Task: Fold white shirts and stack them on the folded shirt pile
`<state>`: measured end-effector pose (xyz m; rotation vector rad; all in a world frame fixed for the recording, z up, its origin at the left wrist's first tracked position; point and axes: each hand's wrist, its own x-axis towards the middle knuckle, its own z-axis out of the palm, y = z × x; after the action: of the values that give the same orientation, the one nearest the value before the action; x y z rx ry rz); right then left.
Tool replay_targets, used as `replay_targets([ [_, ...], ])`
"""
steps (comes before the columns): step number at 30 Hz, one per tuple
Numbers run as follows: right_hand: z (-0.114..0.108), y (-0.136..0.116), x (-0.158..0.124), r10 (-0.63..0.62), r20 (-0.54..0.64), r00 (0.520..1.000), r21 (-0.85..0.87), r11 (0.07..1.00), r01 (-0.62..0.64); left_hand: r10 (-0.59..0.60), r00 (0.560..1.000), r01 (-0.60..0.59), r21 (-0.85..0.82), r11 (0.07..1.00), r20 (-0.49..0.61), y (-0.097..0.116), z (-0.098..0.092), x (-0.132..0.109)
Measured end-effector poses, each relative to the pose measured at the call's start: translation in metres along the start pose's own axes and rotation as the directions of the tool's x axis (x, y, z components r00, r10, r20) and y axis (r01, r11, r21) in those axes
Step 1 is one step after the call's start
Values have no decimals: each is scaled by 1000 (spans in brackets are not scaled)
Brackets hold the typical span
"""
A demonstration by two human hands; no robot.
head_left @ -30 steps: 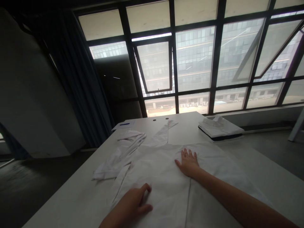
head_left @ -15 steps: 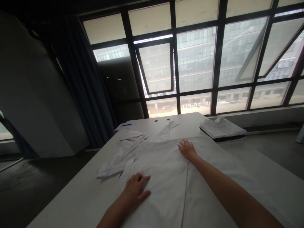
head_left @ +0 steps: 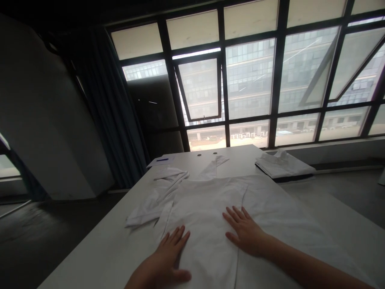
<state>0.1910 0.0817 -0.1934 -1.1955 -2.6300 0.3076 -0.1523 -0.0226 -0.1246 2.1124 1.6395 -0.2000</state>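
Left hand [head_left: 162, 261] and right hand [head_left: 246, 235] both open, palms down, fingers spread, resting on the white shirt [head_left: 207, 216], nothing gripped. Shirt lies flat on the bench [head_left: 90, 257], long axis running away from the person toward the window; can't tell which end is the collar. Seam runs along that axis between the hands. Bunched white cloth [head_left: 156, 196] just left of the shirt, touching it. Folded white garment [head_left: 282, 164] beyond its far right corner; sheet of paper [head_left: 156, 162] with blue pen [head_left: 162, 159] beyond its far left.
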Motion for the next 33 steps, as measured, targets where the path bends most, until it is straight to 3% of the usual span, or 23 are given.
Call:
replay_targets([
  [4,-14,12,8,3,33,999,8,1000,-3,52,998,-50,72,996,-37,-10,1,11],
  [9,-30,29,40,48,93,995,-40,998,-44,104,968,-98,35,995,-229,-24,-3,38],
  [12,-35,32,49,115,35,993,-106,988,-111,84,908,-107,-35,994,-411,-24,-6,39],
  [14,-37,23,46,161,-67,985,-165,971,-170,65,883,-99,-50,994,-465,-21,-9,30],
  [16,-38,6,34,180,-172,969,-193,958,-212,4,902,-33,-60,998,-432,-20,-12,16],
  [18,-35,-19,15,168,-216,962,-153,967,-204,-100,941,73,-94,993,-322,-24,-15,-1],
  [21,-23,-58,-17,94,-162,982,48,995,-87,-194,973,175,-151,973,-122,-38,-20,-22],
  [24,-3,-84,-40,-33,-24,999,215,976,37,-204,979,199,-181,963,-9,-53,-24,-32],
  [27,15,-95,-48,-91,121,988,266,962,56,-190,980,200,-238,950,65,-64,-26,-32],
  [33,19,-101,-55,77,31,997,390,917,-83,-177,980,197,-346,917,90,-68,-26,-28],
])
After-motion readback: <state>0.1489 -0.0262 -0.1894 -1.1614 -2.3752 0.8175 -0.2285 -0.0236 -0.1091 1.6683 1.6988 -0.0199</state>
